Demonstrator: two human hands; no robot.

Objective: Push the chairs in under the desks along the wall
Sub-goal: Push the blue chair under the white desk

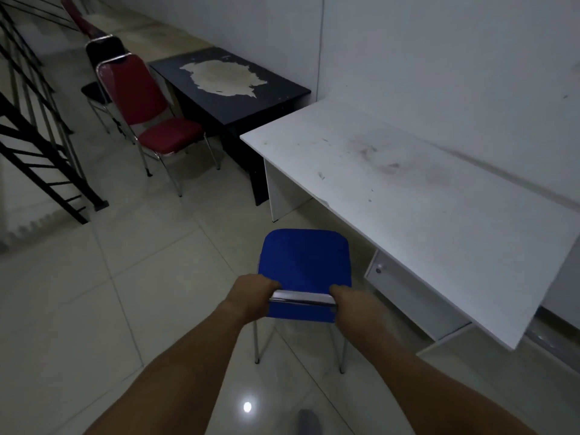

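Observation:
A blue chair (306, 262) with chrome legs stands on the tiled floor just left of the white desk (408, 189), outside it and facing away from me. My left hand (251, 293) grips the left end of its chrome backrest bar, and my right hand (350, 301) grips the right end. Farther along the wall is a black desk (266, 102) with a worn pale patch on top. A red chair (147, 114) stands pulled out to its left. Behind that, a black chair (100, 73) is also out on the floor.
A black metal stair railing (40, 146) runs along the left side. Another red chair (80, 20) shows at the far top left. The white desk has a small drawer cabinet (408, 290) underneath at its near end. Open tiled floor lies between the railing and the desks.

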